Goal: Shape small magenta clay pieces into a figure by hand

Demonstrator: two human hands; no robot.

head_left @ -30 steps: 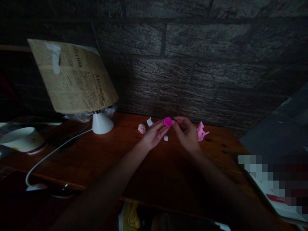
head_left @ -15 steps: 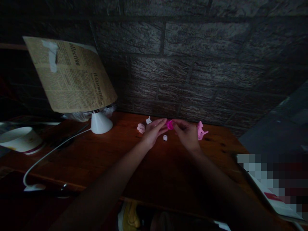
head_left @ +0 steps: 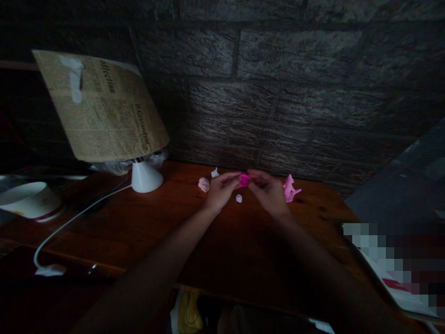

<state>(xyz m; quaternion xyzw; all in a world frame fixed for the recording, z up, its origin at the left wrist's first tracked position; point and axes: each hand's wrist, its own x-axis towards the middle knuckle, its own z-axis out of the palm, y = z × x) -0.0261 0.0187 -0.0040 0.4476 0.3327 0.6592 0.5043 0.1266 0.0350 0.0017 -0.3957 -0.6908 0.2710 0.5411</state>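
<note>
Between both hands, just above the wooden table [head_left: 163, 232], is a bright magenta piece that looks like modelling clay [head_left: 244, 180]. My left hand [head_left: 222, 189] grips its left side with thumb and fingers. The fingers of my right hand [head_left: 269, 191] pinch its right side. A small pale ball [head_left: 238, 198] lies on the table just in front of the hands. Left of my left hand are a light pink lump [head_left: 203, 184] and a small white scrap [head_left: 214, 172]. A ragged pink piece [head_left: 290, 189] lies beside my right hand, partly hidden by it.
A lamp with a newsprint shade [head_left: 104, 109] and white base [head_left: 146, 178] stands at the left, its white cord [head_left: 79, 211] running forward off the table. Further left is a paper cup [head_left: 31, 200]. A brick-patterned wall [head_left: 295, 93] rises behind the table.
The magenta piece has turned a little and shows a wider, flatter face. My fingers have shifted around its edge; the other pieces on the table stay where they were.
</note>
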